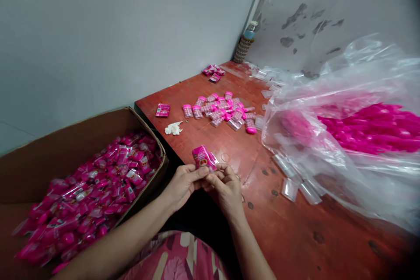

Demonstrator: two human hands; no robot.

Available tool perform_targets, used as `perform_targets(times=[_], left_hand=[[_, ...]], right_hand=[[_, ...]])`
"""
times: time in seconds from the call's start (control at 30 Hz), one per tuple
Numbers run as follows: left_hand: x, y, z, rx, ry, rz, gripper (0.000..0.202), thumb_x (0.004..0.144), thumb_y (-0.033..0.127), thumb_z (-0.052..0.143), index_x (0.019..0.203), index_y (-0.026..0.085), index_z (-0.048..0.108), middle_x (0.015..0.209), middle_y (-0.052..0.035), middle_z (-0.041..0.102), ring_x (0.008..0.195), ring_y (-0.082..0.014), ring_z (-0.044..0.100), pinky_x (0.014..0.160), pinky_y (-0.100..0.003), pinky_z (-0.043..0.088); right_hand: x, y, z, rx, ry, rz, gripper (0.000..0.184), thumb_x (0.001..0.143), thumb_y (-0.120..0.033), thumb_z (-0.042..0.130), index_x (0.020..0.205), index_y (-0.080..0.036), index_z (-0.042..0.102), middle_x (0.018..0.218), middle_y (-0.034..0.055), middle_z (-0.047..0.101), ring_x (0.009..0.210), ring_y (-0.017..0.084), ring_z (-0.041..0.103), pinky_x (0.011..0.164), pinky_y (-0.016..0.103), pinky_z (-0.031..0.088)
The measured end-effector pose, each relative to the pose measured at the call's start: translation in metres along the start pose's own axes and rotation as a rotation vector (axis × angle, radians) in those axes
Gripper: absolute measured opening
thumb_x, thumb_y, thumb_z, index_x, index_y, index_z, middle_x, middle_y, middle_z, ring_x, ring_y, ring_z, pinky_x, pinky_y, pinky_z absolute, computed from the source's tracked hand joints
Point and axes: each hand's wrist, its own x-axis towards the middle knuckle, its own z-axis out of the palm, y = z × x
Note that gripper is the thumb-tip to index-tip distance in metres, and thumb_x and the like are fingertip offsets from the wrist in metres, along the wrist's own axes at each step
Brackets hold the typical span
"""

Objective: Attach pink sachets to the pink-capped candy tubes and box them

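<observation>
Close to the table's near edge, my left hand point(186, 184) pinches a small pink printed packet point(201, 155) between thumb and fingers. My right hand point(227, 187) is closed at the packet's lower right side, its fingertips almost meeting those of the left. Part of the packet is hidden behind my fingers, and I cannot tell whether something is inside it. Beyond my hands lies a loose group of small clear bottles with pink caps point(218, 107), filled with pale pink pieces. A thin ring-shaped band point(225, 157) rests on the table just past my right hand.
A cardboard box point(131, 118) at left holds a heap of pink packets point(108, 179). On the red table point(262, 227) are a flat pink packet point(162, 110), white crumpled tissue point(173, 128), clear empty tubes point(308, 192) and a big plastic bag point(354, 175) of pink pieces.
</observation>
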Motion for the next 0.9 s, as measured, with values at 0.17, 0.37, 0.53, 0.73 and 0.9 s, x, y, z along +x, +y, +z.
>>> perform_targets(times=[0.17,0.37,0.53,0.73,0.9], left_hand=[[-0.021,0.025,-0.031,-0.027,0.316,0.378,0.034,0.073,0.045,0.056,0.087,0.015,0.062,0.095,-0.0099,0.067,0.092,-0.0241,0.061,0.086,-0.042,0.044],[0.006,0.004,-0.034,1.092,0.181,0.583,0.045,0.075,0.037,0.056,0.116,0.019,0.052,0.119,-0.0102,0.055,0.114,-0.0246,0.046,0.1,-0.044,0.029],[0.043,-0.022,-0.033,1.652,0.066,0.846,0.028,0.08,0.028,0.052,0.104,0.018,0.061,0.118,-0.0096,0.056,0.118,-0.0281,0.04,0.1,-0.051,0.026],[0.053,-0.03,-0.043,1.557,0.091,1.002,0.021,0.082,0.02,0.049,0.096,0.019,0.064,0.104,-0.0063,0.064,0.112,-0.0245,0.048,0.098,-0.051,0.03],[0.043,-0.03,-0.029,1.347,0.051,1.026,0.025,0.081,0.017,0.05,0.103,0.02,0.061,0.106,-0.0062,0.063,0.112,-0.022,0.048,0.099,-0.047,0.031]], right_hand=[[0.002,-0.008,-0.016,-0.111,0.111,-0.001,0.019,0.073,-0.031,0.062,0.084,-0.018,0.053,0.066,-0.0002,0.064,0.051,0.011,0.059,0.047,0.021,0.045],[-0.003,-0.006,-0.035,-0.225,0.195,-0.004,0.017,0.076,-0.035,0.058,0.076,-0.018,0.053,0.066,-0.0016,0.06,0.052,0.009,0.056,0.048,0.02,0.044],[-0.009,-0.004,-0.028,-0.271,0.193,0.008,0.016,0.077,-0.034,0.057,0.076,-0.018,0.053,0.066,-0.0012,0.06,0.053,0.01,0.056,0.049,0.02,0.044],[0.0,0.001,-0.025,-0.39,0.228,-0.075,0.016,0.077,-0.034,0.056,0.083,-0.019,0.055,0.071,-0.0002,0.06,0.062,0.012,0.057,0.058,0.025,0.047],[0.013,0.002,-0.018,-0.288,0.279,-0.129,0.032,0.072,-0.033,0.062,0.099,-0.021,0.05,0.087,0.003,0.062,0.075,0.016,0.059,0.061,0.028,0.047]])
